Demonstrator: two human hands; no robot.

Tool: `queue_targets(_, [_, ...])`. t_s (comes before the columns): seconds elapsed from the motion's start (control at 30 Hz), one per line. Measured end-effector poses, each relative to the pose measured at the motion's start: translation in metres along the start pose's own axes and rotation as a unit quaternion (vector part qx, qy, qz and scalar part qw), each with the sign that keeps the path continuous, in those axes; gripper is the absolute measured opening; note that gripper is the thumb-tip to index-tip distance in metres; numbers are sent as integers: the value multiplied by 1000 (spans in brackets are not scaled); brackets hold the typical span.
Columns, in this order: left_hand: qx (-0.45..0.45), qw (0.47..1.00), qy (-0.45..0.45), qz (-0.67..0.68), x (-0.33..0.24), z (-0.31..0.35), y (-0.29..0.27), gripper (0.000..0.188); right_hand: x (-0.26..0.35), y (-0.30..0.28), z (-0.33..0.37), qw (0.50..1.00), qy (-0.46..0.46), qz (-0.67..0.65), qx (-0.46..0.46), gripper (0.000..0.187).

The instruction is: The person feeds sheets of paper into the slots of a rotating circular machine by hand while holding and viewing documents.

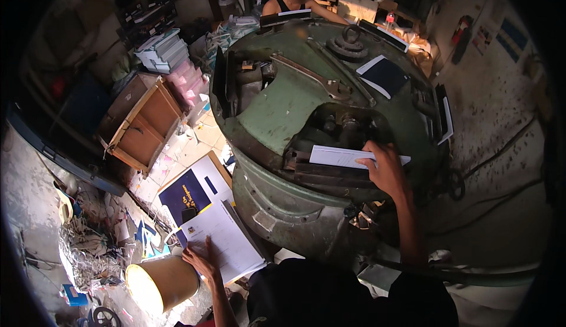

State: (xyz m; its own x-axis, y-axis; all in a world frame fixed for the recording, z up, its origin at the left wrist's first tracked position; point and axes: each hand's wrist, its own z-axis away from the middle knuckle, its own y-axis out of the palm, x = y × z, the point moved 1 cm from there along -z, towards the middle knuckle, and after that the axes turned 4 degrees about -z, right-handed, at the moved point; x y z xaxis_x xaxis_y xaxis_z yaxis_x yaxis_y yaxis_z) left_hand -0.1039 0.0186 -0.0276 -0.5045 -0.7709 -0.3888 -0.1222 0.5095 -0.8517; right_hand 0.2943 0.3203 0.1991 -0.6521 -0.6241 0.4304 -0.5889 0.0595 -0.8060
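Here's the big green machine (274, 124), and a wooden crate (150, 125) sits tilted to its left. By the machine's left front, a stack of white sheets (227, 235), and the left hand (203, 261) lies on it, fingers apart. Over to the machine's near edge: a white booklet (336, 157), the right hand (380, 165) clamped on it! Atop the machine, a wrench (306, 73).

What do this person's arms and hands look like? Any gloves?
No gloves! The left hand and right hand are bare. No sleeve or watch shows on the left forearm or right forearm. Black clothing shows below.
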Motion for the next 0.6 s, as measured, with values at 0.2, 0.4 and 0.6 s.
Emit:
queue_targets(0.2, [-42, 996, 55, -56, -4, -1, 0, 71, -25, -5, 2, 998, 18, 57, -9, 17])
queue_targets(0.4, [-8, 999, 29, 32, -15, -5, -8, 66, -28, -23, 7, 991, 112, 78, 4, 16])
queue_targets(0.6, [40, 979, 6, 197, -5, -13, -10, 44, -57, -24, 27, 973, 201, 113, -15, 24])
